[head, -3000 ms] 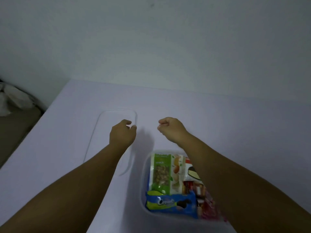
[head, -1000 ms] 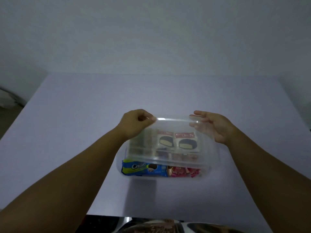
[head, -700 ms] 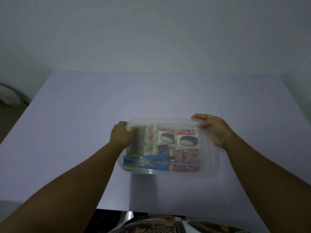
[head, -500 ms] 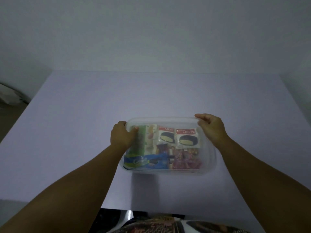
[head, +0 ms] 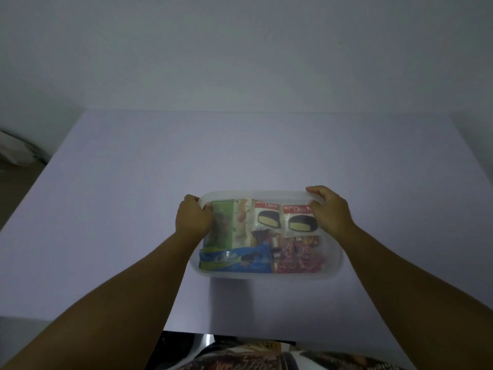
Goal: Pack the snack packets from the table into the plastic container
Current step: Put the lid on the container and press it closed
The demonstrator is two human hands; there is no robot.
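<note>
Resting on the white table [head: 133, 209], near its front edge and about midway left to right: the clear plastic container [head: 334, 265], with its translucent lid [head: 240, 194] lying on top. Gripping the far left corner of that lid: the left hand [head: 192, 220], fingers curled over the rim, thumb tucked against the lid's top face. Clamped on the far right corner: the right hand [head: 329, 210], fingers bent down over the edge. Showing through the lid: a green nut packet [head: 222, 227] at far left, two Choco Pie packets [head: 266, 218] side by side along the far wall, a blue cookie packet [head: 234, 260] along the near left, pink wrapped candies [head: 298, 259] at near right. Lying beyond the table's left edge: a pale crumpled bag [head: 14, 153]. Peeking in at the bottom: patterned fabric [head: 266, 360].
</note>
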